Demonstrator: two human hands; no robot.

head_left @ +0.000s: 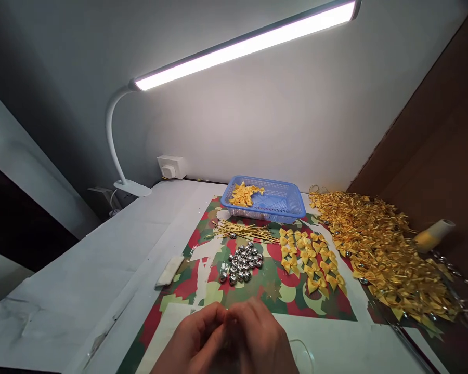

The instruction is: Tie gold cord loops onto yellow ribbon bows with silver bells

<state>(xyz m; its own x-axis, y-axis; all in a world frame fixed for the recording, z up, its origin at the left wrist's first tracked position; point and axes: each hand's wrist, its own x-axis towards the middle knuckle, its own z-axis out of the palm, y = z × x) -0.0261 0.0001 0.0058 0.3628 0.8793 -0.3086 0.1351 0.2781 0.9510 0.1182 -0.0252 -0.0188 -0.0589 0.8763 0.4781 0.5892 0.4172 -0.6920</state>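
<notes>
My left hand [193,337] and my right hand [259,335] meet at the bottom centre, fingertips pressed together over the patterned mat [203,280]. What they pinch is hidden between the fingers. Just beyond them lies a cluster of small silver bells [242,262]. Rows of yellow ribbon bows [310,257] lie to the right of the bells. A bundle of gold wire strands [245,230] lies behind the bells.
A blue plastic basket [281,200] with a few yellow bows stands at the back. A large heap of finished gold bows [382,244] fills the right side, beside a yellow thread spool [432,234]. A white desk lamp [119,150] clamps at left, near a wall socket [170,166].
</notes>
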